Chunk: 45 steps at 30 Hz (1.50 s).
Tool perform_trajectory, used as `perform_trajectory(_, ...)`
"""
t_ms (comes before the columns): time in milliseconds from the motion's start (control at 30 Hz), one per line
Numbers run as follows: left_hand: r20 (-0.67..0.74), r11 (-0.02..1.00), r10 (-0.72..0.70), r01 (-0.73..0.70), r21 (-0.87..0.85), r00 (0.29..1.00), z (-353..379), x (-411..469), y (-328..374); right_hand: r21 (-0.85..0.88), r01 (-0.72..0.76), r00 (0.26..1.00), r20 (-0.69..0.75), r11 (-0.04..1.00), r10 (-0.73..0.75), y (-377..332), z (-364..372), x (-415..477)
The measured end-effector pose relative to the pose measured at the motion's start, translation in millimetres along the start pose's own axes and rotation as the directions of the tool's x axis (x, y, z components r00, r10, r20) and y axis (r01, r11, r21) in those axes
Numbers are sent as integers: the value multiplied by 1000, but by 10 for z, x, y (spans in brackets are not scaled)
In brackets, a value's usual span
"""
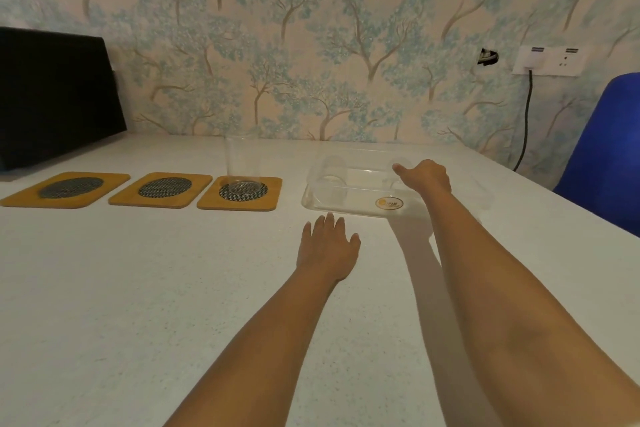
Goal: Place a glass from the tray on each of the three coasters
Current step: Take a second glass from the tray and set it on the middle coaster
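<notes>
Three wooden coasters with dark mesh centres lie in a row on the white table: left coaster (65,188), middle coaster (162,188), right coaster (268,199). A clear glass (241,163) stands upright on the right coaster. To its right is a clear plastic tray (346,208) with a clear glass (330,180) at its left end. My right hand (424,174) reaches into the tray, fingers curled around a second clear glass (398,163) that is mostly hidden behind it. My left hand (329,244) rests flat on the table in front of the tray, holding nothing.
A black box (52,94) stands at the back left against the wallpapered wall. A blue chair (602,152) is at the right edge. A wall socket (547,61) with a black cable hangs behind the table's right end.
</notes>
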State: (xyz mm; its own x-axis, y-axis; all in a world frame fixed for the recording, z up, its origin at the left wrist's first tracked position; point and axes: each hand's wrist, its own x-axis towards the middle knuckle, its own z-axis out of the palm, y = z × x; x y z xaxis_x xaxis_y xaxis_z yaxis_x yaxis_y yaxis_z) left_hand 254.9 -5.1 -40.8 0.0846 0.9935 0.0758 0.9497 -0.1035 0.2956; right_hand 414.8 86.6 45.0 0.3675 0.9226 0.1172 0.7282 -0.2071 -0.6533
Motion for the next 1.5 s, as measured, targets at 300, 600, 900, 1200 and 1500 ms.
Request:
perform_trajectory(300, -41, 1000, 12, -12, -9, 999, 26, 30, -16, -131, -82, 995, 53, 988, 89, -64, 91, 67)
perform_trajectory(600, -53, 1000, 11, -12, -24, 999, 33, 39, -22, 8, -140, 990, 8, 990, 140, -66, 106, 134)
perform_trajectory(900, -60, 999, 11, -13, -29, 998, 29, 33, -20, 542, -52, 970, -172, 839, 171, -11, -9, 89)
perform_trajectory(1200, 14, 997, 60, -59, -45, 998, -41, -15, -98, 988, -72, 966, 34, 138, 258, -210, -57, -206)
perform_trajectory(1500, 75, 992, 119, -121, 21, 990, -262, -161, -732, 948, -267, 960, 277, -171, 33, -556, 158, -696)
